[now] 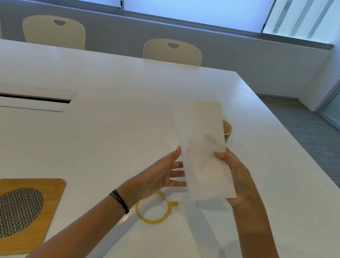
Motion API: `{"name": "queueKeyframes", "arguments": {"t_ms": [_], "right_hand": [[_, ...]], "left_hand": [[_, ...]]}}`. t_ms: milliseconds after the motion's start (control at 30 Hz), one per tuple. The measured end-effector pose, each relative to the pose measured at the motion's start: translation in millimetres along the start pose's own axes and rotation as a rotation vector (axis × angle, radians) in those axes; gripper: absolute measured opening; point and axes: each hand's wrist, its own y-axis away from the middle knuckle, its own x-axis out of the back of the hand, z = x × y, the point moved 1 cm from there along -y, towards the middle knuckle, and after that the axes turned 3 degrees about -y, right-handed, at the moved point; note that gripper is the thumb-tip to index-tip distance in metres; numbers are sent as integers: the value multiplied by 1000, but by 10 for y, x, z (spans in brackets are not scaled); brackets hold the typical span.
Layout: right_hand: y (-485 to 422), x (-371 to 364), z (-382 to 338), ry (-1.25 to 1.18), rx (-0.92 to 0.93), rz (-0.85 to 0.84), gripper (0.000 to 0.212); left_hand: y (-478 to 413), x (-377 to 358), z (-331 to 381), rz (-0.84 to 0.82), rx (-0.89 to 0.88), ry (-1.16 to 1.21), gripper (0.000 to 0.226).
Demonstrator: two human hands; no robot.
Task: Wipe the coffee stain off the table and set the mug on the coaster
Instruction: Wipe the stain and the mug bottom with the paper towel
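Above the white table [108, 86], both hands are up off the surface with a white paper towel [201, 148] stretched between them. It is a long folded sheet, tilted so its far end leans away toward the mug, and it is slightly blurred. On its right edge, the right hand [238, 181] has it pinched, thumb on the near face and fingers tucked behind the lower corner. On the other edge, the left hand [162, 175] sits with its fingers [176, 173] spread and loose, tips just touching the sheet's side, more steadying than gripping. A dark cord bracelet [120, 200] rings the left wrist.

Down on the table, just below the left hand, there's the coffee stain [153, 213]: a yellow-brown ring with a small blob on its upper right, partly hidden by the left wrist. Nothing is touching it.

Behind the towel, only the rim and a sliver of patterned side of the mug [227, 131] peek out; it stands on the table beyond the hands. Well apart, at the near left corner, lies the coaster [11, 213], a wooden board with a woven oval inset, nothing on it.

Along the far edge, pale perforated chairs [172, 52] line up under the window blinds, and a cable slot [18, 95] runs across the table's left.
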Motion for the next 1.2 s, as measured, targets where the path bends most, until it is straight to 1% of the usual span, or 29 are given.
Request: {"name": "queueKeyframes", "arguments": {"t_ms": [133,200,267,333,500,633,733,800,867,1000,1067,1133,1200], "right_hand": [[-72,-36,111,7,-57,-4,51],[-106,-57,149,25,-47,-7,47],[-136,-67,190,75,-7,4,36],[-154,-71,222,192,29,69,30],[-191,-88,255,528,102,220,25],[-194,-87,271,692,226,289,24],[-199,-80,281,752,308,321,25],[-204,-83,267,791,327,328,23],[-214,-81,261,808,340,322,22],[-263,-102,248,796,359,327,30],[-301,-103,245,729,264,301,34],[-313,-124,240,616,143,235,41],[-312,-150,243,528,101,155,39]], "left_hand": [[27,64,12,40,-22,33,73],[42,96,6,75,-32,38,72],[54,133,-12,132,-60,39,69],[72,155,-25,186,-87,25,66],[135,155,-10,286,-147,-59,41],[156,178,-18,329,-153,-139,35],[174,190,-7,337,-168,-163,29],[183,195,11,347,-187,-167,29],[191,205,30,354,-203,-175,31],[226,239,71,342,-227,-174,34],[241,253,91,319,-228,-168,36],[258,256,107,282,-214,-183,37],[273,249,114,241,-204,-201,35]]}}
